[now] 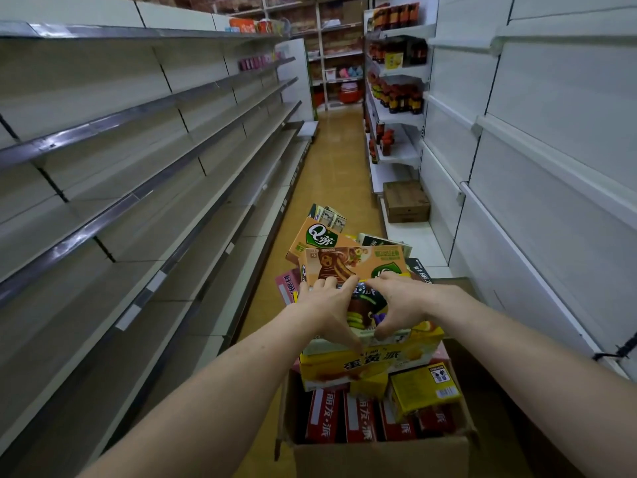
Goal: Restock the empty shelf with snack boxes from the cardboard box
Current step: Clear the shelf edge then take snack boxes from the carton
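Note:
A cardboard box (379, 453) stands on the aisle floor below me, piled high with snack boxes. Both arms reach over it. My left hand (327, 305) and my right hand (403, 301) grip a green-and-brown snack box (365, 312) on top of the pile, thumbs at its near edge and fingers at its far edge. An orange snack box (351, 265) lies just beyond the fingertips. Under the held box sits a yellow box (372, 365), with red boxes (358, 417) upright lower in the carton. Bare shelves (144, 215) run along the left.
White shelving (551, 160) lines the right side. Further down, shelves carry dark bottles (400, 94). A brown carton (406, 201) sits on the bottom right shelf. The orange-brown floor (337, 160) runs on to stocked shelves at the far end.

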Motion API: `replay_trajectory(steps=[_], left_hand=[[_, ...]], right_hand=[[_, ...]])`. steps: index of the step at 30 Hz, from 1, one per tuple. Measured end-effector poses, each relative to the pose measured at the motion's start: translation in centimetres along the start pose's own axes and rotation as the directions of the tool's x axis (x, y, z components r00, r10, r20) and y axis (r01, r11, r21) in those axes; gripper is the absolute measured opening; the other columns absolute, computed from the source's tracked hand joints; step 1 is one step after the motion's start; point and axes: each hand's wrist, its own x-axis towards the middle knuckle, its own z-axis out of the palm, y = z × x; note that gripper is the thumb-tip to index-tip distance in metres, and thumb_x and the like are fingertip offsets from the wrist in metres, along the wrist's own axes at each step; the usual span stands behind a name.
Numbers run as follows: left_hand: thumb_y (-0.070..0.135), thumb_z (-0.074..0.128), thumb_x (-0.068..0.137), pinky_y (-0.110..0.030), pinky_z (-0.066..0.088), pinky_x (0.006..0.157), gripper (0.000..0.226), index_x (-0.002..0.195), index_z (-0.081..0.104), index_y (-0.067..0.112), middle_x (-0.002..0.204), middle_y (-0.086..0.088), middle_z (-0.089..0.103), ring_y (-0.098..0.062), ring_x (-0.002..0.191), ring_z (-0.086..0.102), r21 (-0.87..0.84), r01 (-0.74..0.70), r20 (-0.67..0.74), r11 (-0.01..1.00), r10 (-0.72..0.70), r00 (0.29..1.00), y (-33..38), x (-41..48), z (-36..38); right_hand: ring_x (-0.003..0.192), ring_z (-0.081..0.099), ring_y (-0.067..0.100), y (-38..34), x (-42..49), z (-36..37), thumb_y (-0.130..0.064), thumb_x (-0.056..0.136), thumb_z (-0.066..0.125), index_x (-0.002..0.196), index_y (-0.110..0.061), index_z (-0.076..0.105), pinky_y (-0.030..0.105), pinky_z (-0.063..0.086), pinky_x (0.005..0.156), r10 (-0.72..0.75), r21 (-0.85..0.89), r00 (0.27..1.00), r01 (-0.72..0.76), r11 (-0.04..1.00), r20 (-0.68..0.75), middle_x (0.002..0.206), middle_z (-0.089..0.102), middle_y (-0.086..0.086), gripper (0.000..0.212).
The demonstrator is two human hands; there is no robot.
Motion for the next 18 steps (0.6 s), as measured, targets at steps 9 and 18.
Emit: replay_trajectory(steps=[9,18], left_hand=[[0.064,0.072,0.069,-0.054,0.018,0.114,0.121,0.153,-0.009,0.03,0.151,-0.008,0.027,-0.031,0.14,0.024,-0.043,0.009,-0.114,0.999,-0.014,0.993,-0.6,-0.4,-2.1],[0.067,0.073,0.067,-0.051,0.02,0.115,0.117,0.154,0.003,0.032,0.15,-0.002,0.032,-0.023,0.138,0.028,-0.232,-0.077,-0.359,0.97,-0.012,0.933,-0.2,-0.6,-4.6]], right_hand=[[0.126,0.047,0.023,1.6,0.3,-1.6,-0.054,0.081,0.064,0.151,-0.021,0.022,0.041,0.045,0.102,0.143,0.404,0.967,-0.048,0.914,-0.21,0.148,0.039,0.007,0.087],[0.069,0.062,0.021,2.1,0.2,-3.3,-0.045,0.088,0.063,0.103,-0.008,0.058,0.025,0.049,0.047,0.284,0.822,0.933,0.024,0.568,-0.223,0.088,0.066,0.009,0.04]])
